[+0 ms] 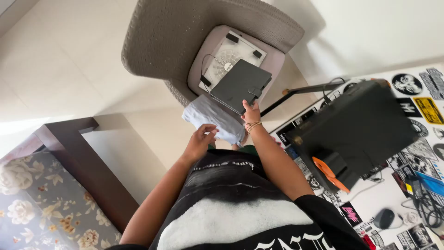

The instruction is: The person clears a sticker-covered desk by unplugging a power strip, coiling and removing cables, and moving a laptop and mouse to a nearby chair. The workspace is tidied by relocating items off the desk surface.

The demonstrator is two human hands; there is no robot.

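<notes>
My right hand [251,114] grips the lower corner of a dark grey folio case [240,84] and holds it tilted over the seat of a grey woven armchair [162,37]. My left hand [200,140] touches a crumpled white plastic bag [212,118] just below the case, fingers curled on its edge. Under the case, a white cooling pad [229,55] with a round fan grille and a thin cable lies on the chair's pale cushion. I wear a black shirt with white print.
A dark wooden bed frame [81,162] with a floral cover [32,203] stands at the left. At the right is a sticker-covered white desk [416,102] bearing a large black box [356,129], a mouse [384,217] and cables. The floor has pale tiles.
</notes>
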